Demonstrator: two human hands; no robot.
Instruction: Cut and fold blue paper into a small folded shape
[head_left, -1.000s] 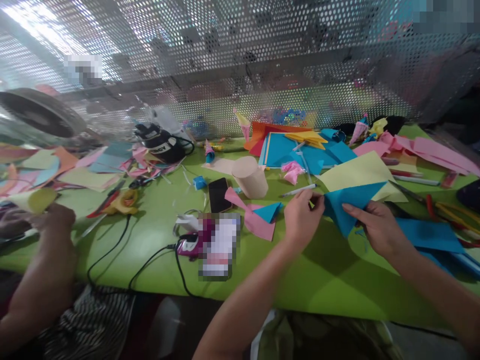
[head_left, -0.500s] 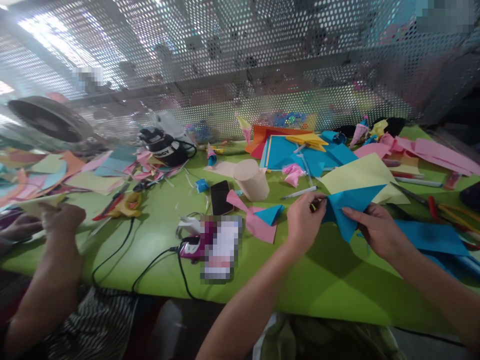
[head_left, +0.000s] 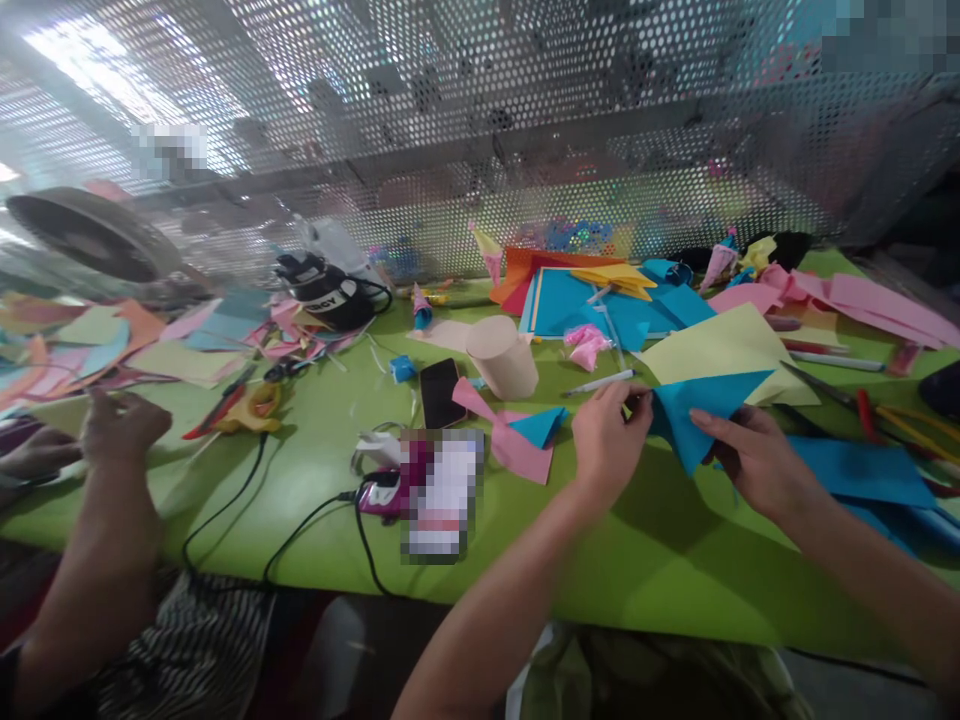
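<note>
A blue sheet of paper [head_left: 701,405], bent into a pointed, partly curled shape, is held above the table between both hands. My left hand [head_left: 611,435] pinches its left corner with closed fingers. On the paper's right part, my right hand [head_left: 746,450] has the thumb on the near face and the other fingers behind. A pale yellow sheet [head_left: 720,350] lies just beyond. To the left of my hands rest a pink paper piece [head_left: 517,455] with a small blue triangle [head_left: 538,428] on it, and a white pen [head_left: 600,384].
A beige cylinder [head_left: 504,360], a black phone [head_left: 441,393] and a purple power bank [head_left: 386,495] with cables stand or lie left of centre. Scissors [head_left: 825,385] and blue sheets [head_left: 862,475] are at right. At far left, a co-worker's hand [head_left: 120,425] handles paper.
The blue paper's lower tip has shifted slightly left and up as the sheet turns a little in my fingers. The co-worker's hand at left has changed its finger pose.
</note>
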